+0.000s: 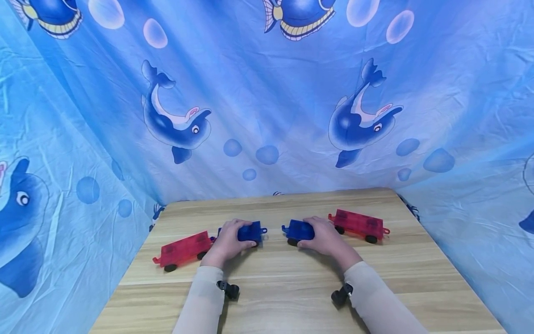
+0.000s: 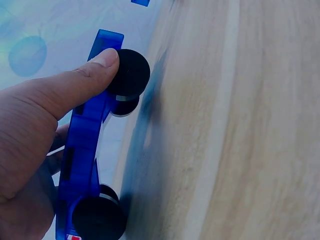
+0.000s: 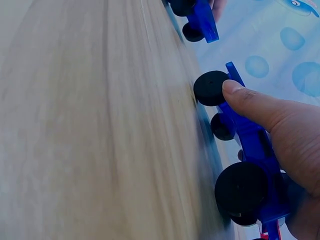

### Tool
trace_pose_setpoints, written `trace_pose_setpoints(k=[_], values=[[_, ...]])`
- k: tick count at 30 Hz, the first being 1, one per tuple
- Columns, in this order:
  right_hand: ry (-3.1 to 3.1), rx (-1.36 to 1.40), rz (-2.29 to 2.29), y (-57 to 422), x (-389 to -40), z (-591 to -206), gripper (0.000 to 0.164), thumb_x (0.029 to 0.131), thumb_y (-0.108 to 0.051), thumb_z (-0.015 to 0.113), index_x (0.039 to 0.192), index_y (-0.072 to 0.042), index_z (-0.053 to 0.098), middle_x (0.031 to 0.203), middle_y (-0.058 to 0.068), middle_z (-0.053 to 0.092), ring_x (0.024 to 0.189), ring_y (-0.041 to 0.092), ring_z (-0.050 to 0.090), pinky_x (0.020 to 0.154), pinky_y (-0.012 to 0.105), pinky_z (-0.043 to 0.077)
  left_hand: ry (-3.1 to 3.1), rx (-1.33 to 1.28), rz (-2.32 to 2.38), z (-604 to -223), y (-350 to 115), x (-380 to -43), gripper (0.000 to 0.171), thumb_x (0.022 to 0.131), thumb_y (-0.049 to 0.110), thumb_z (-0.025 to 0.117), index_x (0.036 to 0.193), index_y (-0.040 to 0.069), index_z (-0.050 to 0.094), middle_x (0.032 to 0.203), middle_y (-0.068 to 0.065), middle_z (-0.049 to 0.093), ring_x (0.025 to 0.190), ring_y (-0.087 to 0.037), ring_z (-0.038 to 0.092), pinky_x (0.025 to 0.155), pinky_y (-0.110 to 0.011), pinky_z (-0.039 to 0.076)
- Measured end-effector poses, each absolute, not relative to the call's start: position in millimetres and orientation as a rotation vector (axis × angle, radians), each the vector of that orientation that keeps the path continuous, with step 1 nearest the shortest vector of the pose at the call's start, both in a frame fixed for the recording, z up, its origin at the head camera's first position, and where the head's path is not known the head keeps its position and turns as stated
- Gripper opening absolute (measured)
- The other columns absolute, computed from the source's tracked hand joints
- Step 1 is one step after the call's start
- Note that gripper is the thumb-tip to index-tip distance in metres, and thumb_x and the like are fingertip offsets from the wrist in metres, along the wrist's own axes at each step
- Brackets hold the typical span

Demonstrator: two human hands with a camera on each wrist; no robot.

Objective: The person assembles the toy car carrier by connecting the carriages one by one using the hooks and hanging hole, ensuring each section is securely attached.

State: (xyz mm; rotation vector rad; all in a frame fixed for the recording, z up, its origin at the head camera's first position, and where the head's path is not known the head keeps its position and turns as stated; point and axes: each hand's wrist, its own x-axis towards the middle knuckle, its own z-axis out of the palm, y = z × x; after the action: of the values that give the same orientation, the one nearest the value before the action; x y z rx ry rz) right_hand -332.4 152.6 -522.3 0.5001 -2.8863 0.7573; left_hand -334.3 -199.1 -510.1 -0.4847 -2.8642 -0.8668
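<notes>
Gripping the left blue wagon [image 1: 251, 231] with the left hand [image 1: 229, 240] and the right blue wagon [image 1: 298, 230] with the right hand [image 1: 325, 235] at the table [image 1: 283, 287], both lengthwise side to side, ring [image 1: 264, 230] facing hook [image 1: 284, 229] across a gap

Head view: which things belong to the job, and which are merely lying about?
Job:
left hand, gripping left blue car
right hand, gripping right blue car
probably left red car, right red car

Background:
dolphin-print cloth
wooden table, as support
wrist cameras
</notes>
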Motion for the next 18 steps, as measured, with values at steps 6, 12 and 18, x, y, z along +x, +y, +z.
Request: trace_pose_setpoints(k=[6,12,18], values=[[-2.866,0.512,0.764,144.5,-331.5,-520.0,0.088,0.078,-0.054,0.090,0.147,-0.011,0.059,0.145,0.012,0.061,0.133,0.037,0.056,0.109,0.061,0.042,-2.862,-0.474,-0.879,-511.5,-202.3,-335.1,0.066,0.085,0.040,0.089,0.144,0.026,0.064,0.142,-0.004,0.059,0.137,-0.033,0.047,0.109,-0.060,0.045],[-2.877,0.499,0.784,136.3,-331.7,-519.9,0.089,0.078,-0.055,0.090,0.148,-0.012,0.058,0.146,0.011,0.060,0.134,0.035,0.055,0.110,0.057,0.044,-2.862,-0.454,-0.880,-512.9,-204.7,-336.2,0.065,0.085,0.040,0.089,0.144,0.026,0.064,0.142,-0.004,0.058,0.138,-0.033,0.047,0.109,-0.060,0.045],[-2.884,0.489,0.772,129.5,-333.7,-520.6,0.088,0.079,-0.055,0.090,0.148,-0.012,0.058,0.146,0.011,0.060,0.133,0.035,0.056,0.111,0.057,0.045,-2.852,-0.450,-0.885,-512.0,-206.3,-336.0,0.065,0.085,0.040,0.090,0.143,0.025,0.065,0.141,-0.005,0.059,0.137,-0.034,0.048,0.109,-0.060,0.044]])
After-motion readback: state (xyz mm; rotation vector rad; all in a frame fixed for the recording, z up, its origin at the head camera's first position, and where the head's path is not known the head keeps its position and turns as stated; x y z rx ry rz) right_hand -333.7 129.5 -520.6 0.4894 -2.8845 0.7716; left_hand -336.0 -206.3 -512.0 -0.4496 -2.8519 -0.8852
